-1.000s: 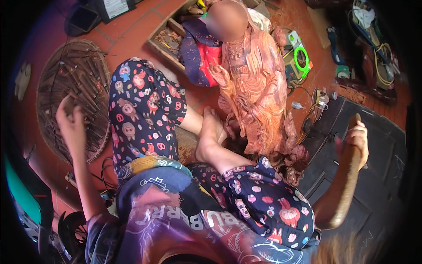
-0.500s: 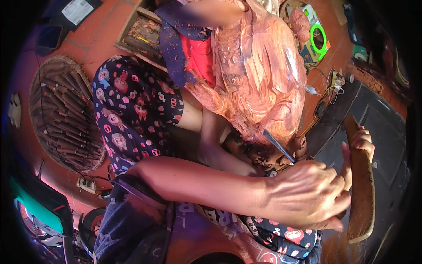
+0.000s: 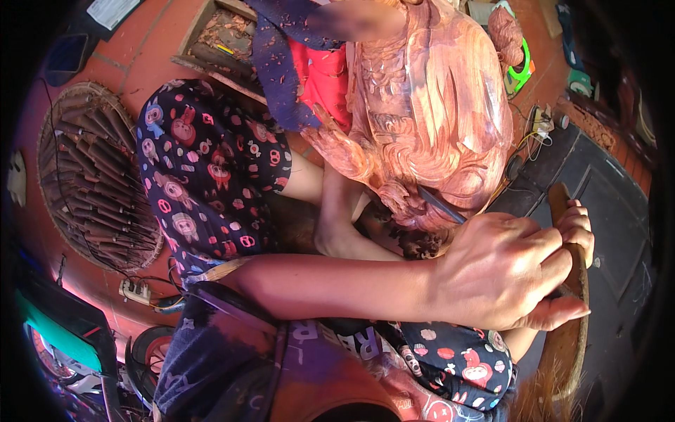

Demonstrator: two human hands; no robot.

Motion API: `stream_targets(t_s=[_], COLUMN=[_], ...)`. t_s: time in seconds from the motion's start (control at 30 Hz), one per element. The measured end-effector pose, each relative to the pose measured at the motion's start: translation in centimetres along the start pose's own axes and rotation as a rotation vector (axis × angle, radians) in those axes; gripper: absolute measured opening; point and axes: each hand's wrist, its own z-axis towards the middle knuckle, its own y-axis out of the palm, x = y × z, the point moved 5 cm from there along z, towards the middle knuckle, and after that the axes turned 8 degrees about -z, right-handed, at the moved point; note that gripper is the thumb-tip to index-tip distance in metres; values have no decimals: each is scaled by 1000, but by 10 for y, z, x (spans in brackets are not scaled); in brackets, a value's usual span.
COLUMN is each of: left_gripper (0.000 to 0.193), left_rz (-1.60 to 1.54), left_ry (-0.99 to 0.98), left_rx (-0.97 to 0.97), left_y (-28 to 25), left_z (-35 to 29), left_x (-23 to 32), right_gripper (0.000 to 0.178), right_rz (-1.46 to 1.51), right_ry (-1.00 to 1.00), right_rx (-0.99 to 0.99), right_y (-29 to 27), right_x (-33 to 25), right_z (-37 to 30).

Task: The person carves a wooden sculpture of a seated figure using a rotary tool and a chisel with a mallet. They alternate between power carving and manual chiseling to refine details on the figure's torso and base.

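Observation:
My left hand [image 3: 496, 271] is closed around a chisel, its handle hidden by the fingers. The dark metal chisel blade [image 3: 441, 205] points up and left, its tip at the lower folds of a reddish carved wooden figure [image 3: 436, 112]. On the far right, my right hand [image 3: 578, 231] wraps round a long, flat wooden mallet [image 3: 575, 344]. The mallet lies just behind the left hand's knuckles; whether it touches the chisel's end is hidden. A carved outstretched wooden hand [image 3: 344, 155] juts from the figure's left side.
A round woven basket [image 3: 53, 204] with several wooden-handled tools stands on the tiled floor at left. A wooden box [image 3: 190, 53] holds shavings. At right lie a dark panel [image 3: 612, 218], a power strip [image 3: 540, 123] and cables. Part of a motorbike [image 3: 67, 337] shows at lower left.
The chisel blade has come up against the carving, and my left hand has risen slightly. The mallet has closed in on the left hand. The carved figure sits farther right in view.

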Motion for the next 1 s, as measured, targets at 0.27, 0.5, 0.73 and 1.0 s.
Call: stream_targets(t_s=[0.27,0.5,0.73,1.0], left_gripper=[42,42,53,42], left_rz=[-63,-2,77,-20], left_ry=[2,0,152,98], left_rx=[39,62,103,27], left_y=[-3,0,11,4], left_z=[-1,-1,4,-6], left_x=[-2,-10,27,10], right_gripper=[15,18,23,28], right_rz=[37,72,36,57], right_ry=[-8,-5,-35,-75], right_rx=[4,-9,2,0], right_y=[1,-4,-3,4], right_x=[7,19,5,1], right_z=[0,6,4,2])
